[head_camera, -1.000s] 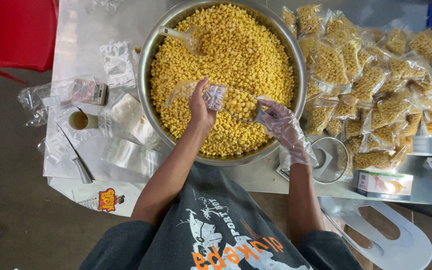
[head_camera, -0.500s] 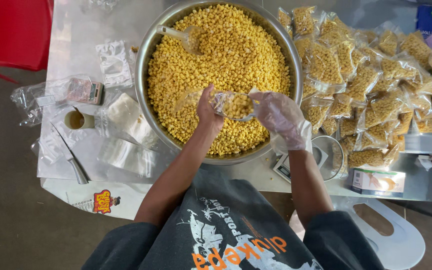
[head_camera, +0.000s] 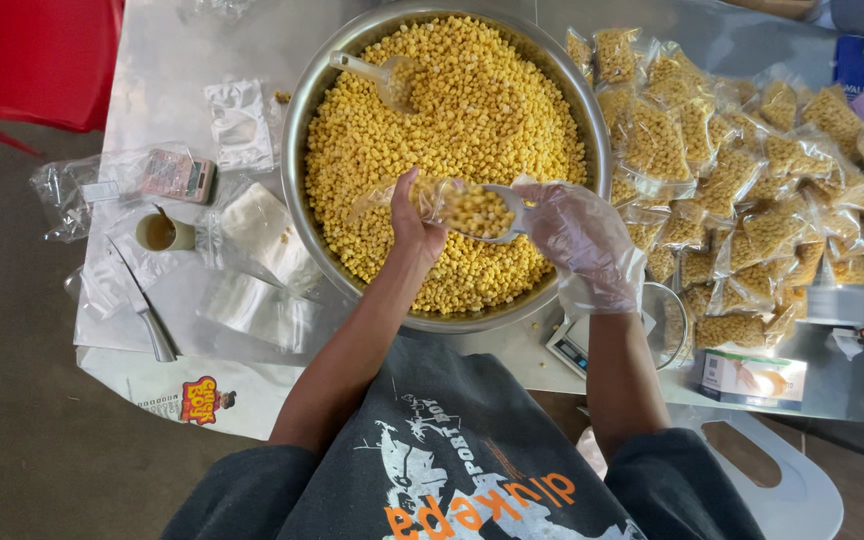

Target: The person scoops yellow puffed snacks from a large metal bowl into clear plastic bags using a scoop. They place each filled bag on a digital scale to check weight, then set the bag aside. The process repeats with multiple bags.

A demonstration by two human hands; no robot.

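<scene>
Risk rundown, big to small. Counter (head_camera: 202,40): metal top, crowded on every side, so anything nudged has little room before an edge. Steel basin (head_camera: 297,130): centre, heaped with yellow kernels (head_camera: 472,110), near rim close to the counter's near edge; leaning on that rim could tip or slide it, looks heavy enough to resist though. Pile of filled bags (head_camera: 742,170): right of the basin, stacked loose and touching its rim; a right-elbow swing could push some off the far-right side. Small scale (head_camera: 577,345): near edge, just beside the right forearm, partly hidden; easy to bump or drag off. Stack of empty bags (head_camera: 257,235): left of the basin, light, could slide. Knife (head_camera: 142,305): left, blade lying flat near the left elbow's path; a blind reach is the hazard. Clear bag (head_camera: 422,200): over the basin's near half, mouth pinched by left hand (head_camera: 414,225), fingers closed on the film, part full; the thin film could slip or fold shut and kernels would miss. Scoop (head_camera: 497,210): held by gloved right hand (head_camera: 577,240), fingers wrapped tight on it, tilted into the bag mouth; a fast pour would overshoot, but spill lands back in the basin, low cost. Second scoop (head_camera: 377,72): lying in the kernels at the far side, untouched, could get buried.
</scene>
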